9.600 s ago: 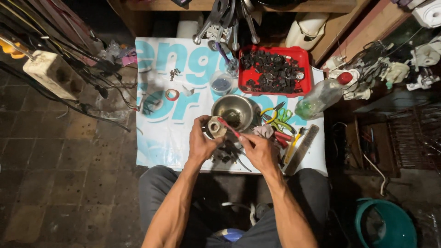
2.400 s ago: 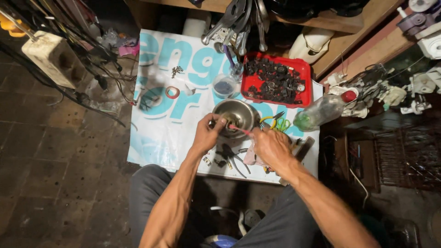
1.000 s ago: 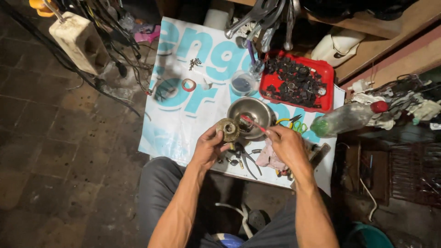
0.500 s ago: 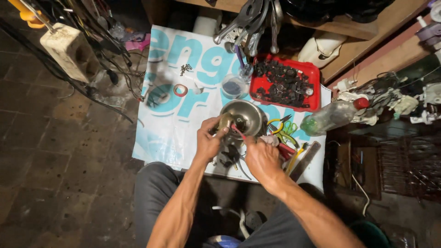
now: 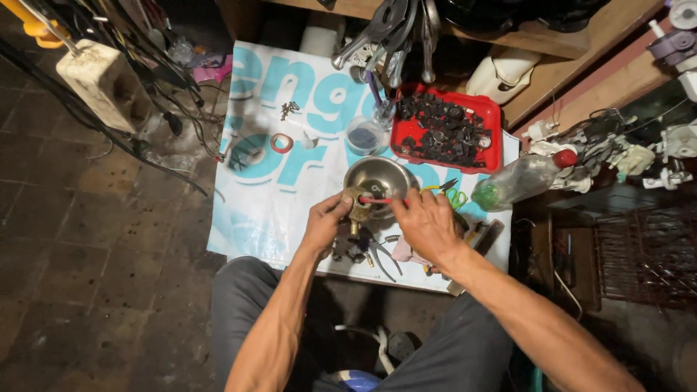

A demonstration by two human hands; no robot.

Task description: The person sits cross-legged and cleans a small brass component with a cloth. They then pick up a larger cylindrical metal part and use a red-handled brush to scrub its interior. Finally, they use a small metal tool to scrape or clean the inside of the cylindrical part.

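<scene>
Brass-coloured and small, a round metal fitting (image 5: 357, 205) sits in the left hand (image 5: 325, 220), whose fingers curl round its left side and pinch it, thumb toward the person, just in front of the near rim of a steel bowl (image 5: 377, 176). That forearm rises from the near edge of the view, slanting up and slightly right, wrist bent a little inward. The right hand (image 5: 428, 225) comes in from the lower right, its forearm crossing the dark trousers, knuckles up and fingers folded tight on a thin red-handled tool (image 5: 377, 200) that lies level and points left, its tip touching the fitting. Both grips are narrow and closed: the left on the fitting, the right on the tool. Hands and fitting hover over the near middle of a white sheet with large pale blue lettering (image 5: 254, 210) spread on the floor. Beneath the hands lie pliers (image 5: 379, 254) and a few small loose parts. Farther off, a red tray (image 5: 494, 138) full of dark small parts lies right of a clear cup (image 5: 361, 135). A red ring of tape (image 5: 281, 143) lies to the left on the sheet, and a clear plastic bottle with a red cap (image 5: 519, 181) lies on its side to the right. Scissors with yellow-green handles (image 5: 454, 196) lie just right of the bowl.
</scene>
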